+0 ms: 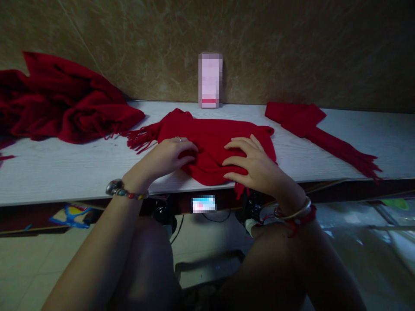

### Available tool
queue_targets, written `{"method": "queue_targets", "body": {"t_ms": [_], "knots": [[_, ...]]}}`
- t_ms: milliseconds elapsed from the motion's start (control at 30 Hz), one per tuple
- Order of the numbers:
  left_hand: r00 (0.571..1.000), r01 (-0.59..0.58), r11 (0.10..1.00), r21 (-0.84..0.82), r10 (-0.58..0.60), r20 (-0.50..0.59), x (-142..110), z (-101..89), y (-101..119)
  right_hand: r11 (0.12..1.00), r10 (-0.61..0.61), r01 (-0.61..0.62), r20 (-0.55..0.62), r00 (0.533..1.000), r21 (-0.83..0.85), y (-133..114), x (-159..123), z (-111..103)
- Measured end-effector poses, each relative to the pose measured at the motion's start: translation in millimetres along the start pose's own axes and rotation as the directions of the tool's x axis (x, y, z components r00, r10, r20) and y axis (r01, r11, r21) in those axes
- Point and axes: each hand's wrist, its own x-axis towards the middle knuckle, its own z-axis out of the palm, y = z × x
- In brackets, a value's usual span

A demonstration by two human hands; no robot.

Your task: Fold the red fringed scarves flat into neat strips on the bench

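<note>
A red fringed scarf [215, 134] lies bunched on the white wood-grain table in front of me. Its fringe spreads out at the left end, and a bit of fringe hangs over the table's front edge. My left hand [171, 155] rests at the scarf's left front side, its fingers curved and lying on the cloth. On the right part of the same scarf lies my right hand [254, 163], with its fingers spread apart over the fabric. Neither hand visibly grips the cloth.
A heap of red scarves [74, 103] covers the table's left side. To the right, another red scarf [311, 125] lies folded at an angle. A blurred pale upright object [210, 82] leans on the marbled wall. Below the white table [81, 172] are a lit screen [203, 204] and a blue packet [73, 216].
</note>
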Motion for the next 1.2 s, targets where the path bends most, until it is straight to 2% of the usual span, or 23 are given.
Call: {"method": "queue_targets", "body": {"t_ms": [100, 200, 267, 333, 400, 467, 533, 600, 633, 700, 733, 800, 900, 1000, 1033, 1133, 1200], "knots": [[0.999, 0.006, 1.0, 0.028, -0.005, -0.032, 0.2, -1.1, -1.0, 1.0, -0.02, 0.02, -0.001, 1.0, -0.011, 1.7, -0.6, 0.8], [0.987, 0.048, 0.997, 0.058, -0.038, -0.157, 0.0, -2.3, 0.1, 1.0, 0.011, -0.012, -0.089, 0.996, -0.01, 4.5, 0.5, 0.7], [0.962, 0.103, 0.993, 0.065, -0.083, -0.259, -0.6, -3.4, 0.4, 0.999, 0.053, -0.053, -0.175, 0.983, 0.001, 6.7, 2.0, 0.3], [0.916, 0.172, 0.984, 0.048, -0.142, -0.376, -1.7, -4.6, -0.4, 0.996, 0.092, -0.091, -0.266, 0.96, 0.019, 9.0, 3.1, -0.8], [0.846, 0.235, 0.972, -0.005, -0.207, -0.491, -3.1, -6.1, -2.3, 0.992, 0.127, -0.122, -0.353, 0.927, 0.037, 11.7, 3.3, -2.6], [0.748, 0.287, 0.953, -0.101, -0.289, -0.598, -4.5, -7.9, -4.9, 0.986, 0.166, -0.153, -0.44, 0.882, 0.065, 16.0, 2.1, -4.9], [0.621, 0.321, 0.914, -0.248, -0.401, -0.674, -5.4, -10.0, -8.1, 0.975, 0.224, -0.19, -0.527, 0.82, 0.118, 23.4, -0.3, -6.5], [0.485, 0.315, 0.864, -0.393, -0.502, -0.716, -5.7, -11.7, -11.8, 0.951, 0.308, -0.235, -0.6, 0.739, 0.2, 34.7, -2.8, -5.3], [0.436, 0.306, 0.843, -0.442, -0.537, -0.722, -5.6, -12.0, -13.7, 0.934, 0.358, -0.259, -0.627, 0.692, 0.248, 41.5, -3.6, -3.2], [0.397, 0.315, 0.819, -0.479, -0.572, -0.718, -4.7, -10.6, -17.4, 0.884, 0.468, -0.308, -0.646, 0.604, 0.352, 55.3, -3.9, 4.1], [0.405, 0.345, 0.813, -0.47, -0.58, -0.706, -4.0, -8.8, -19.1, 0.852, 0.523, -0.333, -0.63, 0.574, 0.404, 61.3, -3.2, 8.8], [0.461, 0.433, 0.8, -0.416, -0.593, -0.66, -2.3, -3.9, -21.4, 0.793, 0.608, -0.386, -0.562, 0.561, 0.471, 69.2, -1.0, 18.2], [0.549, 0.501, 0.816, -0.289, -0.557, -0.623, -0.6, 1.8, -20.6, 0.781, 0.625, -0.459, -0.502, 0.598, 0.424, 68.7, 1.9, 25.5], [0.614, 0.427, 0.886, -0.181, -0.43, -0.662, -1.6, -0.3, -12.7, 0.838, 0.543, -0.463, -0.537, 0.645, 0.291, 57.4, 1.8, 21.2], [0.648, 0.388, 0.91, -0.145, -0.382, -0.659, -2.3, -2.4, -8.6, 0.858, 0.507, -0.447, -0.548, 0.665, 0.252, 52.5, 1.2, 18.0], [0.819, 0.258, 0.965, -0.046, -0.244, -0.519, -4.2, -9.5, 4.1, 0.92, 0.385, -0.361, -0.543, 0.747, 0.155, 37.5, -0.2, 6.7], [0.914, 0.163, 0.987, -0.009, -0.154, -0.376, -4.4, -12.2, 10.3, 0.958, 0.283, -0.268, -0.48, 0.83, 0.101, 28.6, -0.5, 0.1]]}}
